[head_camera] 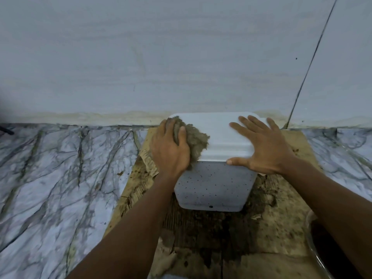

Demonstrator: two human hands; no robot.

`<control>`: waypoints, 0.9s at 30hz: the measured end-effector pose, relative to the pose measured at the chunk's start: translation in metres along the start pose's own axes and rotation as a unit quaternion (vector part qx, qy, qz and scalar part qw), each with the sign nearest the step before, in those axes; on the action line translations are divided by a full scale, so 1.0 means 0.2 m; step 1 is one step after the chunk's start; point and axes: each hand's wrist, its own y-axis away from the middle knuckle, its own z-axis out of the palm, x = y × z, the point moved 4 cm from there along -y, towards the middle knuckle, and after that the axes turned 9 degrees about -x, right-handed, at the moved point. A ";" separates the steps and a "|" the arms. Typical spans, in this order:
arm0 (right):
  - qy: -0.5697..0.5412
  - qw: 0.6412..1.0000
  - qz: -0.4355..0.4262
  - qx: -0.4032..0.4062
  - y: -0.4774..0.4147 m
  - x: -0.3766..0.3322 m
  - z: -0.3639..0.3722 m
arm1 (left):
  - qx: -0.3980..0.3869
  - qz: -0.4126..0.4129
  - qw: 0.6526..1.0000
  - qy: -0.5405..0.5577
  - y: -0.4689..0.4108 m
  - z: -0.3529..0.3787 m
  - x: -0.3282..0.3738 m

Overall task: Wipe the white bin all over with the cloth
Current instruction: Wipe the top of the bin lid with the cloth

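The white bin (213,184) stands on soiled cardboard against the wall, its lid shut and its front speckled with dark spots. A grey-brown cloth (197,140) lies bunched on the lid's left front corner and hangs a little over the edge. My left hand (171,148) presses down on the cloth, fingers closed over it. My right hand (259,141) lies flat on the right side of the lid with fingers spread, thumb along the front edge, holding nothing.
Dirty, torn cardboard (231,234) covers the floor under the bin. Marbled floor tiles (56,184) stretch to the left and right. The pale wall (161,57) rises directly behind the bin. A dark round container with a clear rim (330,252) sits at the lower right.
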 end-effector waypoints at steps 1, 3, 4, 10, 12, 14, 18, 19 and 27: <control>-0.001 1.000 0.001 0.001 0.00 0.00 0.00 | 0.007 -0.041 0.998 0.039 0.01 0.00 -0.02; -0.001 1.000 0.003 0.000 0.01 0.00 0.00 | 0.031 -0.098 0.989 0.108 0.06 0.02 -0.03; 0.000 1.000 0.004 -0.001 0.02 0.00 0.00 | 0.046 -0.113 0.983 0.135 0.11 0.03 -0.02; -0.007 1.000 0.005 -0.009 0.03 -0.01 0.01 | 0.008 0.014 0.998 -0.062 0.33 0.11 0.09; -0.005 1.000 0.006 -0.011 0.03 -0.01 0.00 | -0.038 0.071 0.985 -0.153 0.28 0.10 0.13; -0.006 1.000 0.006 -0.008 0.02 -0.01 0.00 | -0.130 0.110 0.964 -0.206 0.17 0.08 0.18; -0.009 1.000 0.001 -0.010 0.02 0.00 0.01 | -0.296 0.143 0.917 -0.224 -0.11 0.04 0.20; -0.009 1.000 -0.002 -0.012 0.02 0.00 0.01 | -0.308 0.131 0.915 -0.227 -0.17 0.03 0.18; -0.038 0.999 0.008 -0.005 0.01 0.01 -0.01 | -0.328 0.069 0.905 -0.261 -0.30 0.10 0.25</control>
